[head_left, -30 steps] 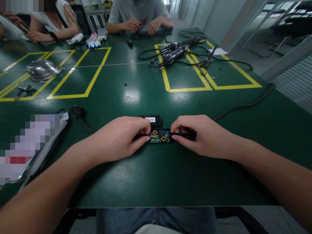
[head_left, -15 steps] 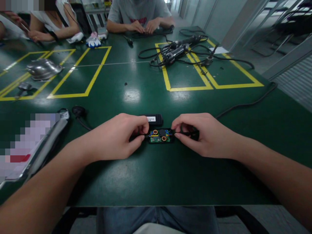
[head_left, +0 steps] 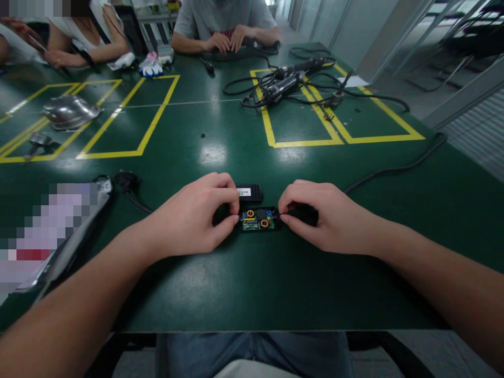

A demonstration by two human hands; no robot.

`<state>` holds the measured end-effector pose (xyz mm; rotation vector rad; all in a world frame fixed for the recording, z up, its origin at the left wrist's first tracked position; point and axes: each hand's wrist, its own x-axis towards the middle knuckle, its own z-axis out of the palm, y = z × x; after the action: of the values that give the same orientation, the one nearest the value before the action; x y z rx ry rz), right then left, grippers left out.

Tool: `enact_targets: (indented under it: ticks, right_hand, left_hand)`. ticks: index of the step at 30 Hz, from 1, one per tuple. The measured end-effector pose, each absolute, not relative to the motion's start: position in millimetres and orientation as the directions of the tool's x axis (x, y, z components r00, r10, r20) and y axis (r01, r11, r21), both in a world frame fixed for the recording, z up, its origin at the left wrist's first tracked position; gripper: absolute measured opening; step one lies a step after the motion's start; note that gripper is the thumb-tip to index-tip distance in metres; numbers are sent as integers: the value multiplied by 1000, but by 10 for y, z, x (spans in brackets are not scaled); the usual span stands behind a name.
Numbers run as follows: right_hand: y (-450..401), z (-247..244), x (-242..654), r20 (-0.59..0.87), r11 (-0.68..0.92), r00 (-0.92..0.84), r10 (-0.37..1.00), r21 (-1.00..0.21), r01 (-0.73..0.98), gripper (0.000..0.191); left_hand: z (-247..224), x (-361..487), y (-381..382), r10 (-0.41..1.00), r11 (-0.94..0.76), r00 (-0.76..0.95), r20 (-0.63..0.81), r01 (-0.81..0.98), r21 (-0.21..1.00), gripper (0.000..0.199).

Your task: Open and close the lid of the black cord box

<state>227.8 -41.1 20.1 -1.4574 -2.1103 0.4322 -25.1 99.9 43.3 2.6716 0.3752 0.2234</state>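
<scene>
A small green circuit board (head_left: 255, 224) with copper coils and coloured wires lies in an open black case on the table. My left hand (head_left: 205, 212) is closed in a pinch at the case's left end, where the power cord (head_left: 138, 203) leads in behind the hand. At the opposite end, the thumb and forefinger of my right hand (head_left: 331, 218) pinch the black cable (head_left: 388, 171) where it meets the case. Both cable ends are largely covered by my fingers. Just behind the board sits the black cover (head_left: 255, 193) with a white label, partly hidden by my left fingers.
A black plug (head_left: 126, 180) and a blurred-out bag (head_left: 71, 247) lie to the left. Farther back are a shiny metal part (head_left: 70, 112), black cabled tools (head_left: 285, 86) and gloves (head_left: 151, 65). Across the table, a person in grey (head_left: 226, 23) handles a dark item.
My left hand has risen slightly at the knuckles, its fingertips now tight against the case's left end. My right fingers have shifted slightly left toward the case. The board has barely moved.
</scene>
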Motion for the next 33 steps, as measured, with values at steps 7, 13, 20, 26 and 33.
enact_targets:
  ticks: [7,13,20,26,33]
  right_hand:
    - [-429,190,2256,213,293,-203,956,-631,719,13]
    - [-443,157,2271,232,305,-203,951,-625,718,33]
    - [-470,132,2289,325,366,-207,923,-577,730,63]
    - [-435,123,2285,265,365,-256,930,-570,736,29]
    - [-411,135,2298,269,387,-280,921,-570,725,21]
  left_hand:
    - [264,-186,1062,453,-857,866,210,359,369,29]
    - [261,-184,1076,461,-836,876,141,376,400,39]
    - [405,-234,921,288,-864,940,182,174,472,43]
    - [359,-212,907,221,-868,974,39,179,462,38]
    - [353,-213,901,226,-868,974,36,184,461,35]
